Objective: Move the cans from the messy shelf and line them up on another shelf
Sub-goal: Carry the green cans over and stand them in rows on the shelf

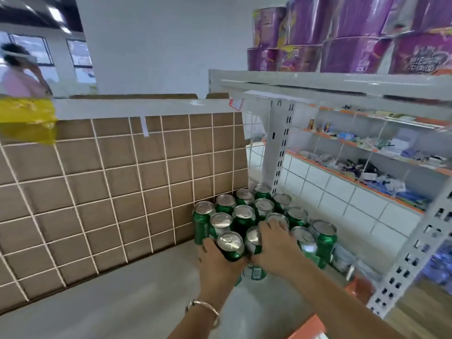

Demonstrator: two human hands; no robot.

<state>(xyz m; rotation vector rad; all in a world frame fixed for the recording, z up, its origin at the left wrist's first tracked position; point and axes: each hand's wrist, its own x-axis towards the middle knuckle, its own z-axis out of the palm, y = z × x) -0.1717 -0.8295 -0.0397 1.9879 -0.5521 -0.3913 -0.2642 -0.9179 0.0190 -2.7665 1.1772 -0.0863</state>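
Several green cans with silver tops (244,211) stand upright in rows on a pale shelf board (122,297), close against a cardboard back behind a white wire grid. My left hand (217,263) grips the nearest can (231,244) from the front left. My right hand (276,245) is wrapped over the can beside it (253,237), fingers spread across its top and reaching the can behind. Two more cans (322,236) stand at the right end of the group.
Cardboard behind a wire grid (122,182) walls the shelf's back. A white perforated upright (278,148) stands at the right, with cluttered shelves (367,162) beyond it. Purple packs (354,35) sit on the top shelf. A person (19,74) is at far left.
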